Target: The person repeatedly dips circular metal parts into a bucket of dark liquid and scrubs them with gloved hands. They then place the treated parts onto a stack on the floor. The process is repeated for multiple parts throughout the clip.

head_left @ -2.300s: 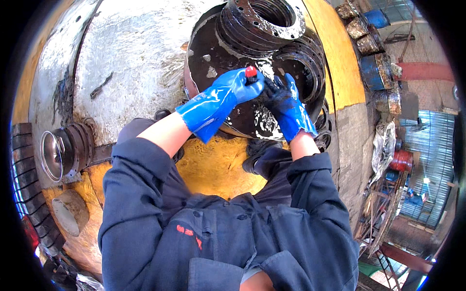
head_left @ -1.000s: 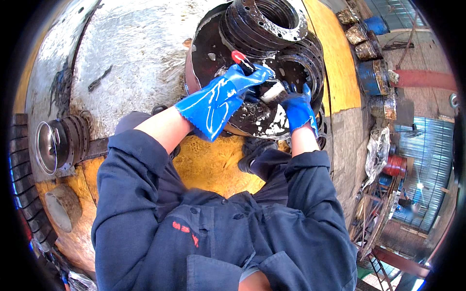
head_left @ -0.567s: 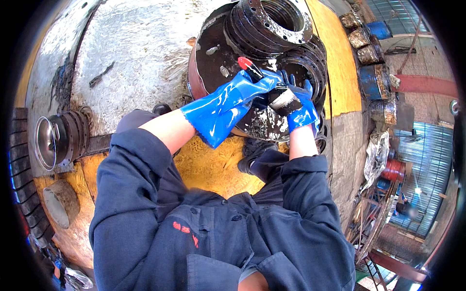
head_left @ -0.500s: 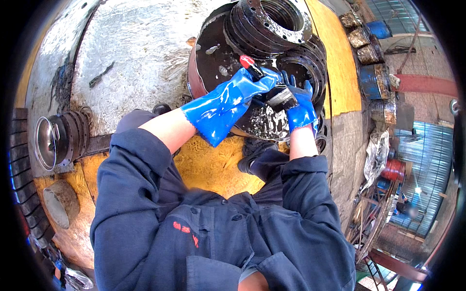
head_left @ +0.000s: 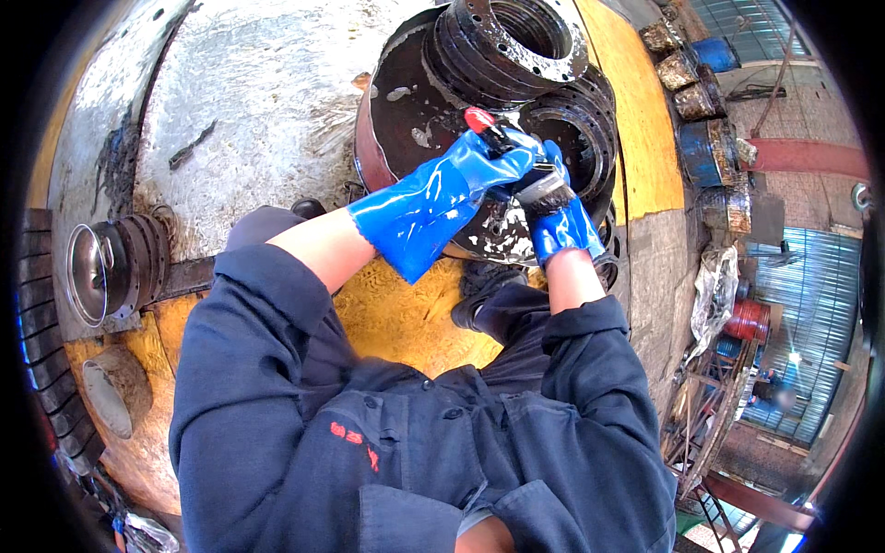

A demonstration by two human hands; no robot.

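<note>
My left hand (head_left: 489,166), in a long blue rubber glove, is closed round the handle of a flat paintbrush (head_left: 535,189) with a red-tipped black handle. Its wide metal ferrule and dark bristles point down and right, over my right hand (head_left: 560,230). That hand wears the same glove; its fingers curl behind the brush, and what they hold is hidden. Both hands are over the near side of a round basin (head_left: 367,152) with dark, wet liquid and whitish streaks inside. Stacked black flange rings (head_left: 493,64) with bolt holes stand in its far part, with more dark rings (head_left: 590,120) beside them.
A pale, stained metal sheet (head_left: 267,101) lies left of the basin. More flange rings (head_left: 138,253) and a short cylinder (head_left: 118,392) stand at the left. Yellow boards (head_left: 636,101) run along the right, with stained cans (head_left: 710,152) beyond. A distant person (head_left: 770,392) shows at far right.
The brush has shifted slightly right and its head has turned. My right hand has tilted inward beneath it, its fingers now closer together.
</note>
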